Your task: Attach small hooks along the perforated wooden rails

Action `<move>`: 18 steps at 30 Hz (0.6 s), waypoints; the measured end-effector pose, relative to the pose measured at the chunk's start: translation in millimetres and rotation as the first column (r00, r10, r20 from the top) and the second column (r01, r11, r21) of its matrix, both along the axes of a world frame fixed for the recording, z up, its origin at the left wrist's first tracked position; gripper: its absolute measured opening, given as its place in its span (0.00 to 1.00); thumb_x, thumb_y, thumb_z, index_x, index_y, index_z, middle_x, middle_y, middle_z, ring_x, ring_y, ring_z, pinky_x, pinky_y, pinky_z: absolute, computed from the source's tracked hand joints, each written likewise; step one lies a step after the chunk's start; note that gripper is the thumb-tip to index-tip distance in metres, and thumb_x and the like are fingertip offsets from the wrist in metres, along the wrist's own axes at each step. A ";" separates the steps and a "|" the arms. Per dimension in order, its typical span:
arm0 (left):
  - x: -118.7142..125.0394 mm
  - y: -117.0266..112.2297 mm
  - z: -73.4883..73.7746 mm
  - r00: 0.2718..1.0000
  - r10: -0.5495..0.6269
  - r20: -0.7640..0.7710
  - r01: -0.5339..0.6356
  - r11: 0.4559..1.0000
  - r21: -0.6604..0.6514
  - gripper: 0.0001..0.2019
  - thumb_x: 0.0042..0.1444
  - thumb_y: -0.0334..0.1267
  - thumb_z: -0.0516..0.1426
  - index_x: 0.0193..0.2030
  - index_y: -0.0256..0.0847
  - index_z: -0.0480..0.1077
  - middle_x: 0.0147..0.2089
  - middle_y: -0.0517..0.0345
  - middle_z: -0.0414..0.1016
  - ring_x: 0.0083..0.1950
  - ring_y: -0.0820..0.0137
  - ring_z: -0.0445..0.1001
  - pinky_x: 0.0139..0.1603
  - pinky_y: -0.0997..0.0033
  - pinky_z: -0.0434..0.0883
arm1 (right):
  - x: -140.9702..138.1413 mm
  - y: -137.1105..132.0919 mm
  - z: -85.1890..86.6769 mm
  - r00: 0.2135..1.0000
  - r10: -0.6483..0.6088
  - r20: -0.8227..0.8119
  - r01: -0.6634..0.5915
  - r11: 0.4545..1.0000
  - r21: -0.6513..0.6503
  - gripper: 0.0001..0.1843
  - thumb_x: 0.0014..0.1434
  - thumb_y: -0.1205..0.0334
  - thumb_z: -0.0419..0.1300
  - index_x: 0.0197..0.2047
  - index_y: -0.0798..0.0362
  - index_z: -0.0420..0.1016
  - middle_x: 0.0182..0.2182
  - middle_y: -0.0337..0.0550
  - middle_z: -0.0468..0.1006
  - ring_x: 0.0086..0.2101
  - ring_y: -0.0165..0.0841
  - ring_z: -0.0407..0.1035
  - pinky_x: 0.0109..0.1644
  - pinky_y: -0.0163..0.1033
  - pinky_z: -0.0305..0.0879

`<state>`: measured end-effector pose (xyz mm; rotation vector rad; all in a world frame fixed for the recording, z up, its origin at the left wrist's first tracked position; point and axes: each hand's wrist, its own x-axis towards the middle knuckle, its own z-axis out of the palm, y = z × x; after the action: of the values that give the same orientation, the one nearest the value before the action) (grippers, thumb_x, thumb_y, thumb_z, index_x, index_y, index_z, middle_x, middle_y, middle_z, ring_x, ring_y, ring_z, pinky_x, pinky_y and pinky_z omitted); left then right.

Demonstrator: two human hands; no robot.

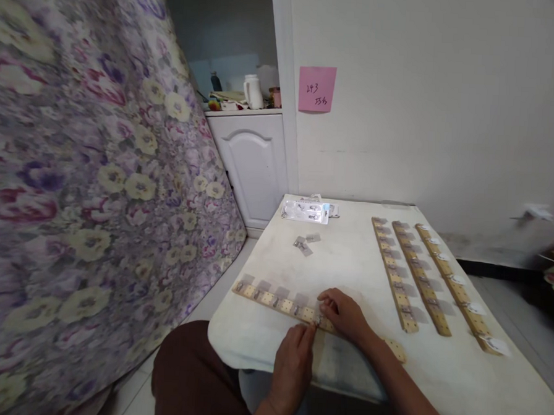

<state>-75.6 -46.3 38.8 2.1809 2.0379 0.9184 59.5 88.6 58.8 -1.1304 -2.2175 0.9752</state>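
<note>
Long, flat wooden strip (286, 306), drilled and dotted with shiny metal bits (296, 309), lies near on the white table (349, 254). Left hand (294, 357) is bunched at its edge, right hand (345, 315) half-curled over it; can't tell if either grips anything.

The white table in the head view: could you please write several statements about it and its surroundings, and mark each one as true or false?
1. The left hand and the right hand are both at the same wooden strip. True.
2. Only one other strip lies on the table. False: three other strips lie on the right side of the white table.
3. A white jug appears to the left of the pink note. True.
4. The pink note lies on the table. False: it is on the wall.
5. A clear package lies towards the far edge of the table. True.
</note>
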 end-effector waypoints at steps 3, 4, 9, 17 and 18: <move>0.4 0.8 1.3 1.000 0.001 0.005 -0.001 1.000 -0.006 0.21 0.55 0.23 0.45 0.54 0.41 0.65 0.40 0.52 0.71 0.42 0.65 0.70 0.42 0.65 0.72 | 0.1 -0.9 0.6 1.000 0.000 0.018 0.000 1.000 -0.019 0.13 0.50 0.59 0.59 0.41 0.49 0.72 0.33 0.38 0.75 0.30 0.30 0.67 0.36 0.35 0.59; 0.5 1.6 2.3 1.000 0.004 0.013 -0.004 1.000 -0.015 0.20 0.57 0.24 0.46 0.54 0.41 0.65 0.40 0.52 0.71 0.42 0.65 0.70 0.41 0.66 0.72 | -0.1 -0.9 0.8 1.000 -0.003 0.025 0.003 1.000 -0.022 0.13 0.49 0.58 0.61 0.41 0.49 0.72 0.33 0.38 0.75 0.30 0.30 0.67 0.36 0.35 0.59; 1.3 9.1 10.7 0.995 0.022 0.093 -0.016 0.998 -0.059 0.14 0.62 0.32 0.47 0.51 0.44 0.67 0.40 0.53 0.73 0.41 0.67 0.73 0.42 0.69 0.70 | -0.9 -0.3 1.3 0.999 -0.011 0.047 0.013 0.999 -0.044 0.14 0.48 0.58 0.62 0.40 0.49 0.72 0.33 0.38 0.76 0.30 0.30 0.67 0.35 0.35 0.58; 4.3 17.6 14.3 0.995 0.065 0.077 -0.058 0.994 -0.090 0.11 0.64 0.34 0.44 0.41 0.44 0.68 0.36 0.58 0.73 0.38 0.72 0.74 0.40 0.75 0.68 | -0.3 0.1 3.9 0.999 -0.014 0.036 0.016 0.998 -0.056 0.14 0.48 0.58 0.62 0.39 0.50 0.73 0.31 0.37 0.75 0.29 0.30 0.67 0.35 0.34 0.58; 4.8 18.0 13.9 0.995 0.075 0.067 -0.069 0.994 -0.088 0.11 0.64 0.34 0.45 0.40 0.44 0.68 0.35 0.59 0.72 0.37 0.72 0.73 0.39 0.75 0.68 | -0.3 0.4 4.1 0.999 -0.015 0.036 0.017 0.998 -0.057 0.14 0.47 0.58 0.63 0.39 0.50 0.73 0.31 0.37 0.75 0.30 0.30 0.67 0.35 0.34 0.58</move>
<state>-70.8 -28.3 52.7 2.0152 2.0954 0.8830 59.2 89.0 62.9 -1.1977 -2.2176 1.0261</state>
